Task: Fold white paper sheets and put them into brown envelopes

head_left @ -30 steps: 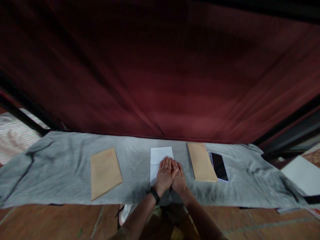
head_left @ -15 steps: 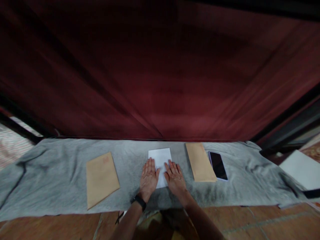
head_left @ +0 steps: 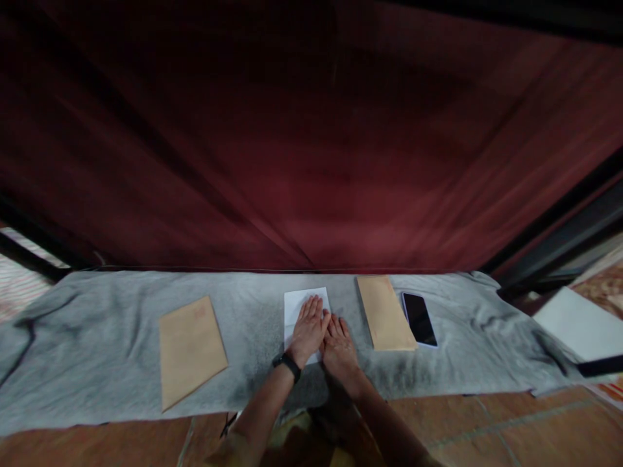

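Observation:
A white sheet of paper (head_left: 294, 305), apparently folded, lies flat on the grey cloth (head_left: 253, 324) in front of me. My left hand (head_left: 309, 327) rests palm down on the paper with its fingers stretched out, a dark band around the wrist. Beside it, my right hand (head_left: 339, 345) lies flat along the paper's right edge, fingers extended. The two hands touch or slightly overlap near the thumbs. Much of the sheet's lower half is hidden under them.
A brown envelope (head_left: 192, 350) lies to the left. Another brown envelope (head_left: 387, 314) is at the right, partly covering a phone (head_left: 419, 319). A dark red fabric panel (head_left: 311, 194) rises behind the cloth. A white flat object (head_left: 584, 324) is at far right.
My left hand has slid right across the paper, from its left edge to its middle and up against my right hand. The right hand stays at the right edge. The view shifted slightly.

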